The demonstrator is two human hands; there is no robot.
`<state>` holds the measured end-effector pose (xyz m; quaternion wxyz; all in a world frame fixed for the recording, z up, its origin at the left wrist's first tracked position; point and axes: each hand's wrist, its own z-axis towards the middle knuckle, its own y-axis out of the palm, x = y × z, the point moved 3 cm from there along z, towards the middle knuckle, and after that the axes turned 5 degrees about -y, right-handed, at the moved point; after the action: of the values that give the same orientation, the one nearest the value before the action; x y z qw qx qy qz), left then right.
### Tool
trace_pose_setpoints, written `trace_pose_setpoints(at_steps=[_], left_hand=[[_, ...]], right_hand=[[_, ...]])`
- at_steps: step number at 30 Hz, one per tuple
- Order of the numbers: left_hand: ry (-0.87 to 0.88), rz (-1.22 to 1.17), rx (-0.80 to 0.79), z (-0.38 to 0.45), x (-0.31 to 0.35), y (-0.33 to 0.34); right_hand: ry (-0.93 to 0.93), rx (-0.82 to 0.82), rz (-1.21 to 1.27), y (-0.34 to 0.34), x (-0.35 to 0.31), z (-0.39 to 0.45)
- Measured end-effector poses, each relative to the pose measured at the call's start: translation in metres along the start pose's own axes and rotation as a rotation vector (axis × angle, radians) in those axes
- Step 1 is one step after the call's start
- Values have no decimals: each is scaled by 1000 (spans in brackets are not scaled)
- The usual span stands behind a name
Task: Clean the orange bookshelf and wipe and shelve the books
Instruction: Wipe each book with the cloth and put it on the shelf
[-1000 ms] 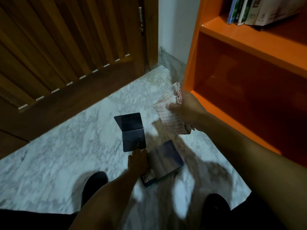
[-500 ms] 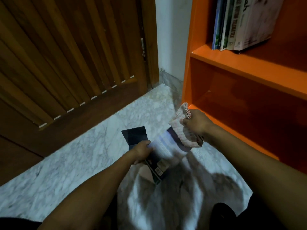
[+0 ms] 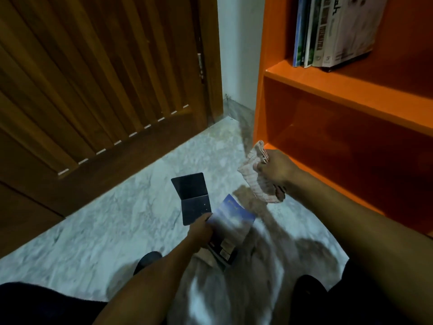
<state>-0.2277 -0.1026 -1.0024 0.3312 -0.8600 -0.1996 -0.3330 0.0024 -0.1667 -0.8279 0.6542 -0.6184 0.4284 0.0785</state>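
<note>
My left hand (image 3: 201,231) grips a blue book (image 3: 230,227) by its left edge, lifted and tilted above the marble floor (image 3: 98,231). My right hand (image 3: 275,171) holds a crumpled pale checked cloth (image 3: 255,181) just above and right of the book, apart from it. A dark booklet (image 3: 193,198) lies half open on the floor behind my left hand. The orange bookshelf (image 3: 346,90) stands at the right. Its lower compartment holds nothing visible, and several books (image 3: 328,31) stand upright on the shelf above.
A slatted wooden door (image 3: 98,85) fills the left and back. A white wall strip (image 3: 239,50) sits between door and shelf. My dark-clothed knees and feet are at the bottom edge, one foot (image 3: 147,260) near the left forearm.
My left hand took the blue book off the floor and raised it. The view tilted upward, showing more of the shelved books. My right hand keeps the cloth near the shelf's lower edge.
</note>
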Motion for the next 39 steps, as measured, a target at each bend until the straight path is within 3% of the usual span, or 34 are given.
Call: trace_pose_setpoints(at_steps=[3,11,14,17,29,39], left_hand=[[-30,178,77,2,-24,8],[-100,370,104,12,-68,21],[-219,566,124,14,-79,27],[-209,704,144,16,-79,35],[-412,415,107,33,-80,41],[-87,189,-25,24,1,18]], right_hand=[[-16,16,-25,1,3,4],[-1,-1,-1,9,3,5],[-7,-28,-7,14,2,8],[3,-34,-1,17,4,10],[-5,-46,46,18,2,7],[31,-32,-18,15,9,8]])
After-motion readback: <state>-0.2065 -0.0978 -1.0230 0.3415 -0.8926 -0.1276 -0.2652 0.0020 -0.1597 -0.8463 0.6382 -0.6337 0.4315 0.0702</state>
